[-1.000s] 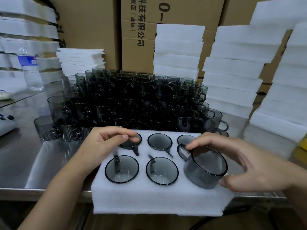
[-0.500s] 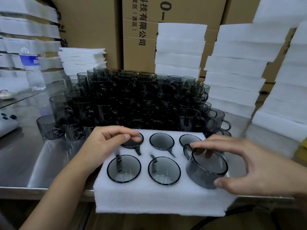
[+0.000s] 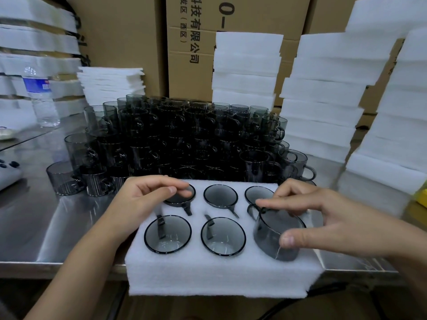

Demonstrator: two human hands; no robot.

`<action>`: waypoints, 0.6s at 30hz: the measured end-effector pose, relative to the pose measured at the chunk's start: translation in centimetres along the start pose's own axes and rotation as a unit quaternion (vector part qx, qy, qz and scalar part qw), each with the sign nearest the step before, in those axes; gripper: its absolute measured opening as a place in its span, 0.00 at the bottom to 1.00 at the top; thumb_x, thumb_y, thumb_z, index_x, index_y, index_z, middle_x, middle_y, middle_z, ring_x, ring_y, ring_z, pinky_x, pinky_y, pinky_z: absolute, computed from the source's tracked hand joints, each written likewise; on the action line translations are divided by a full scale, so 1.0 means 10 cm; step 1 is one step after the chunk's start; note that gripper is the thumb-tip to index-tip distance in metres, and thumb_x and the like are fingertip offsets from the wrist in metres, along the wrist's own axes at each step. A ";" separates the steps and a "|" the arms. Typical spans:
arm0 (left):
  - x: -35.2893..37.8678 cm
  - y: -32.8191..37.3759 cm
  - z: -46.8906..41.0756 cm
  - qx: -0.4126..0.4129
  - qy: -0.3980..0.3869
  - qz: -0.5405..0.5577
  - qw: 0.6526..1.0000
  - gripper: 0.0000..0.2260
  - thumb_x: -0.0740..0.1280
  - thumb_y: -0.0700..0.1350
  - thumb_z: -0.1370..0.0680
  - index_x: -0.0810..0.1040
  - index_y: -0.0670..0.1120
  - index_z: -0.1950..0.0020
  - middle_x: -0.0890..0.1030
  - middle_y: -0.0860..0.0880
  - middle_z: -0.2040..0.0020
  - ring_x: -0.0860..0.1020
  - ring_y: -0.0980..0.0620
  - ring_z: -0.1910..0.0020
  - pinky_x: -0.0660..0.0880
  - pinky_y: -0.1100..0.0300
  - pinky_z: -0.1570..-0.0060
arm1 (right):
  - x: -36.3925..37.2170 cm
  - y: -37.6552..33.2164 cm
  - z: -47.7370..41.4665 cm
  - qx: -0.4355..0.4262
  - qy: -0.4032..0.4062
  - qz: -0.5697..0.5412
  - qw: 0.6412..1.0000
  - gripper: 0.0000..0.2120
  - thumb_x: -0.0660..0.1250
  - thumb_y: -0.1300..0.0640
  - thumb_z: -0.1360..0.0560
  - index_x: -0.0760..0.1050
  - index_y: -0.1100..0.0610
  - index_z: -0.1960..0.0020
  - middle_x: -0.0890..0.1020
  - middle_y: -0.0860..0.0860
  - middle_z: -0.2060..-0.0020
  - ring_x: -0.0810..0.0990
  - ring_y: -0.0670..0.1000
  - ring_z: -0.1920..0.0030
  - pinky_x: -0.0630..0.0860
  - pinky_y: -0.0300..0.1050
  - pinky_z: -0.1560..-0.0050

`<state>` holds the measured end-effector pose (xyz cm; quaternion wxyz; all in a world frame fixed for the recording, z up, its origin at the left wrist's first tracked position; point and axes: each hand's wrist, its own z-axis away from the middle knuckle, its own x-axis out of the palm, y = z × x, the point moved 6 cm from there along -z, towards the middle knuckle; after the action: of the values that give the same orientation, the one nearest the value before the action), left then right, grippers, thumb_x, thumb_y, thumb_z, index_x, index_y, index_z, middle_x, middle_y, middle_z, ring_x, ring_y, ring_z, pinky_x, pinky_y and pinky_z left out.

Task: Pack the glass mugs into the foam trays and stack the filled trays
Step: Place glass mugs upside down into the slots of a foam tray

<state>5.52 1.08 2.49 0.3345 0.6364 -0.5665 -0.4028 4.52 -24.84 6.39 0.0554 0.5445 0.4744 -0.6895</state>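
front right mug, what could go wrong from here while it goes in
1. The front right mug sits tilted and high in the right hand; if its handle misses the slot, it may jam or tear the foam tray.
2. The tray overhangs the table edge, so pushing down could tip it.

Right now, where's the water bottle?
In the head view, the bottle stands far left on the table, left of the loose mugs.

Right hand (image 3: 335, 218) grips a tilted glass mug (image 3: 275, 236), half-sunk in the foam tray (image 3: 219, 278); left hand (image 3: 143, 199) pinches a seated mug (image 3: 184, 199) — other mugs (image 3: 220, 196) lie between them.
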 end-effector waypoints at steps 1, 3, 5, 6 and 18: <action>0.00 0.00 0.00 0.001 0.000 -0.002 1.000 0.16 0.62 0.32 0.24 0.86 0.50 0.53 0.86 0.47 0.57 0.84 0.54 0.53 0.76 0.69 0.53 | 0.00 0.00 0.00 0.001 -0.003 -0.003 1.000 0.28 0.69 0.31 0.40 0.70 0.27 0.40 0.71 0.38 0.53 0.72 0.43 0.48 0.66 0.33 0.43; 0.00 0.00 0.00 0.002 0.001 -0.004 1.000 0.16 0.62 0.32 0.24 0.86 0.49 0.54 0.86 0.47 0.57 0.84 0.54 0.52 0.76 0.68 0.52 | 0.00 0.02 0.00 0.008 -0.009 -0.001 1.000 0.28 0.70 0.31 0.40 0.71 0.26 0.41 0.70 0.38 0.54 0.71 0.42 0.50 0.67 0.36 0.45; 0.00 0.01 0.00 0.002 0.005 0.001 1.000 0.16 0.62 0.32 0.24 0.86 0.49 0.55 0.86 0.46 0.57 0.84 0.53 0.52 0.76 0.68 0.52 | 0.01 0.04 0.01 0.022 -0.020 0.009 1.000 0.29 0.70 0.29 0.42 0.70 0.25 0.41 0.69 0.38 0.55 0.71 0.42 0.51 0.68 0.39 0.45; 0.00 0.01 0.01 0.002 0.006 0.004 1.000 0.16 0.62 0.32 0.24 0.86 0.48 0.56 0.86 0.46 0.57 0.84 0.53 0.52 0.77 0.68 0.53 | 0.02 0.05 0.01 0.028 -0.026 0.012 0.999 0.30 0.70 0.28 0.42 0.70 0.24 0.41 0.69 0.38 0.55 0.71 0.42 0.51 0.68 0.41 0.45; 0.01 0.02 0.00 0.005 0.003 -0.003 1.000 0.16 0.62 0.33 0.25 0.86 0.50 0.54 0.86 0.47 0.57 0.84 0.54 0.53 0.76 0.69 0.54 | 0.04 0.07 -0.03 0.054 -0.047 0.032 0.997 0.31 0.69 0.26 0.45 0.69 0.23 0.42 0.68 0.40 0.59 0.70 0.42 0.55 0.68 0.43 0.49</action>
<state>5.42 0.94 2.63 0.3319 0.6407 -0.5658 -0.3990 4.94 -24.81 5.65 0.0702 0.5284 0.4154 -0.7371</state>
